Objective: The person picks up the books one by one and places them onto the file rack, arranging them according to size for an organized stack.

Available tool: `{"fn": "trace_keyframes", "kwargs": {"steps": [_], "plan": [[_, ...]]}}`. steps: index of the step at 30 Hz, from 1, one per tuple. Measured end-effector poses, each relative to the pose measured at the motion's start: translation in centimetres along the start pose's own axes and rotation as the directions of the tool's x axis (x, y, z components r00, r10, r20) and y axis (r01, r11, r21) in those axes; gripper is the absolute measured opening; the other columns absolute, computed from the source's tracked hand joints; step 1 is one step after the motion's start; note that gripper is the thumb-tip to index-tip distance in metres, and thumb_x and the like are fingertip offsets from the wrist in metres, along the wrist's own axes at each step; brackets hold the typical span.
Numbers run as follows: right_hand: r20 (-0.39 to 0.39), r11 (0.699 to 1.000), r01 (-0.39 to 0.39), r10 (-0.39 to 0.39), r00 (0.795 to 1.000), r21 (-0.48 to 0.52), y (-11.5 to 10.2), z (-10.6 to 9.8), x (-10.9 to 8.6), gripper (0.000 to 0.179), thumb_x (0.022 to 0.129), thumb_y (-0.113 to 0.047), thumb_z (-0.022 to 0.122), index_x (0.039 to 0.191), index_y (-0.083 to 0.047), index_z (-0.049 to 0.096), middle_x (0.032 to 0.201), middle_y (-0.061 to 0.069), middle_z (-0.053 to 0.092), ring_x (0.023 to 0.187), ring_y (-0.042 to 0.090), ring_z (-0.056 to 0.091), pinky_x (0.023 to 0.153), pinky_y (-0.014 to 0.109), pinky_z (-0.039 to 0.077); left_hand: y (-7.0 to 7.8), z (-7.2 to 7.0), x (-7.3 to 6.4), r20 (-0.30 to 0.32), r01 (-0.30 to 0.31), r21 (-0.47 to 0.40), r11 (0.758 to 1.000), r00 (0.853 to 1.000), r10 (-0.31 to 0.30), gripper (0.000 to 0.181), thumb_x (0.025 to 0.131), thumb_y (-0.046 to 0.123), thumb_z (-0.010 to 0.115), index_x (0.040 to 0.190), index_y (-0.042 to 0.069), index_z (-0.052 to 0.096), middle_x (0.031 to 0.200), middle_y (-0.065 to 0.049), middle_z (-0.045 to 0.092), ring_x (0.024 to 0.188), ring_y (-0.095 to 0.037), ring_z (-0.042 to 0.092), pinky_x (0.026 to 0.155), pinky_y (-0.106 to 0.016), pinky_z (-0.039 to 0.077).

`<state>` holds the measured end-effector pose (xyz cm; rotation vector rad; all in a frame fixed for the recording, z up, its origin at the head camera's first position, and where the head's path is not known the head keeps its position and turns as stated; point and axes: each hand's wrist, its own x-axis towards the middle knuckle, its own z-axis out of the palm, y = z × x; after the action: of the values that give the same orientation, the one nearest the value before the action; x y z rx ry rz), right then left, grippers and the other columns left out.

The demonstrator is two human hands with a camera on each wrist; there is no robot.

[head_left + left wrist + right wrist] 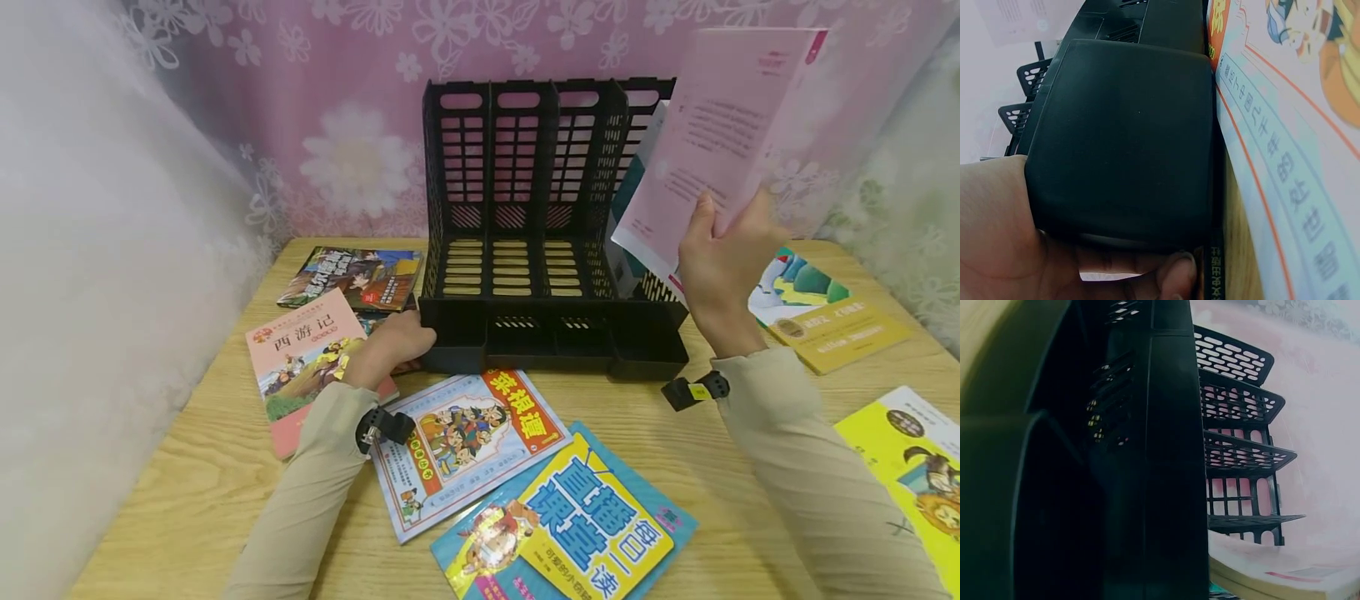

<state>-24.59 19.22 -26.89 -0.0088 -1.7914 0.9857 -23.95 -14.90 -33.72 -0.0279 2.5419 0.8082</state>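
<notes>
A black desktop file rack (551, 337) with upright dividers stands at the back of the table. At its front left corner my left hand (393, 342) holds the rack's side; in the left wrist view the fingers bend along the black corner (1129, 144). My right hand (731, 267) grips a pink paperback book (720, 133) by its lower part, thumb on the cover. That book is tilted, above the rack's right end. Behind it, a teal and white book (628, 200) stands in the rightmost compartment, partly hidden.
Left of the rack lie a pink book (292, 358) and dark comic-style books (352, 279). In front lie a white-bordered book (465, 450) and a blue and yellow book (570, 533). Right are a mustard-banded book (840, 333) and a yellow book (907, 467). A floral curtain (337, 108) hangs behind.
</notes>
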Motion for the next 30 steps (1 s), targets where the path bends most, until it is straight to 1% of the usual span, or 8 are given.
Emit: {"fn": "trace_keyframes", "kwargs": {"steps": [6,8,11,15,20,23,27,30], "plan": [[0.027,0.993,-0.039,0.042,0.999,-0.108,0.3,1.2,-0.4,0.031,0.094,-0.023,0.056,0.116,-0.003,0.064,0.110,0.006,0.071,0.101,0.013,0.067,0.084,0.032,0.053,0.0,0.2,0.1,0.002,-0.001,-0.002,1.000,1.000,0.001,0.066,0.093,0.017,0.035,0.154,0.001,0.015,0.062,-0.005,0.047,0.046,-0.015,0.036,0.052,-0.031,0.036],[0.033,0.991,-0.041,0.045,0.998,-0.125,0.6,1.5,-0.4,0.032,0.094,-0.024,0.056,0.116,-0.001,0.063,0.110,0.009,0.070,0.101,0.014,0.067,0.083,0.035,0.054,0.0,0.2,0.2,0.004,0.000,-0.002,1.000,1.000,0.000,0.066,0.093,0.017,0.035,0.154,0.001,0.015,0.062,-0.005,0.044,0.045,-0.015,0.031,0.051,-0.031,0.035],[0.061,0.991,-0.048,0.056,0.997,-0.127,0.9,1.8,-0.6,0.034,0.094,-0.023,0.054,0.116,0.002,0.062,0.111,0.014,0.070,0.101,0.018,0.067,0.083,0.039,0.054,0.1,0.1,0.2,0.005,0.004,-0.004,1.000,1.000,-0.004,0.066,0.093,0.017,0.035,0.154,0.002,0.014,0.068,-0.007,0.047,0.045,-0.015,0.030,0.051,-0.031,0.034],[0.093,0.991,-0.055,0.067,0.993,-0.124,1.3,2.2,-0.8,0.034,0.094,-0.019,0.054,0.116,0.005,0.061,0.112,0.018,0.068,0.101,0.024,0.067,0.083,0.042,0.054,0.0,0.2,0.1,0.011,0.005,-0.013,1.000,1.000,-0.005,0.066,0.093,0.017,0.035,0.154,0.002,0.014,0.075,-0.010,0.052,0.046,-0.016,0.034,0.051,-0.031,0.035],[0.082,0.993,-0.047,0.057,0.995,-0.111,1.8,2.8,-0.8,0.032,0.093,-0.016,0.055,0.115,0.007,0.061,0.109,0.020,0.069,0.099,0.027,0.068,0.080,0.045,0.054,-0.1,0.2,0.0,0.011,0.006,-0.015,1.000,1.000,-0.006,0.065,0.094,0.018,0.036,0.154,0.001,0.016,0.083,-0.012,0.059,0.054,-0.020,0.048,0.055,-0.032,0.041],[0.062,0.995,-0.064,0.068,0.996,-0.077,2.0,3.3,-0.7,0.032,0.094,-0.018,0.056,0.117,0.004,0.062,0.112,0.016,0.068,0.102,0.023,0.067,0.083,0.040,0.054,-0.1,0.2,0.0,0.005,0.008,-0.009,1.000,1.000,-0.007,0.065,0.094,0.018,0.036,0.153,0.001,0.017,0.085,-0.014,0.060,0.055,-0.021,0.049,0.055,-0.032,0.041],[0.041,0.996,-0.082,0.081,0.996,0.019,1.9,4.3,-0.3,0.032,0.096,-0.022,0.055,0.122,-0.002,0.060,0.118,0.009,0.067,0.107,0.014,0.065,0.090,0.030,0.050,0.0,0.2,0.0,0.000,-0.002,-0.004,1.000,1.000,0.002,0.064,0.094,0.018,0.036,0.153,0.000,0.018,0.085,-0.013,0.060,0.056,-0.020,0.051,0.056,-0.032,0.042],[0.048,0.995,-0.070,0.067,0.997,0.076,1.8,5.1,0.3,0.031,0.097,-0.019,0.053,0.125,-0.005,0.058,0.120,0.007,0.066,0.109,0.011,0.064,0.092,0.028,0.048,-0.1,0.0,0.0,-0.004,0.000,-0.004,1.000,1.000,0.000,0.064,0.094,0.018,0.036,0.153,0.000,0.018,0.082,-0.012,0.060,0.059,-0.021,0.054,0.058,-0.033,0.044]]}}
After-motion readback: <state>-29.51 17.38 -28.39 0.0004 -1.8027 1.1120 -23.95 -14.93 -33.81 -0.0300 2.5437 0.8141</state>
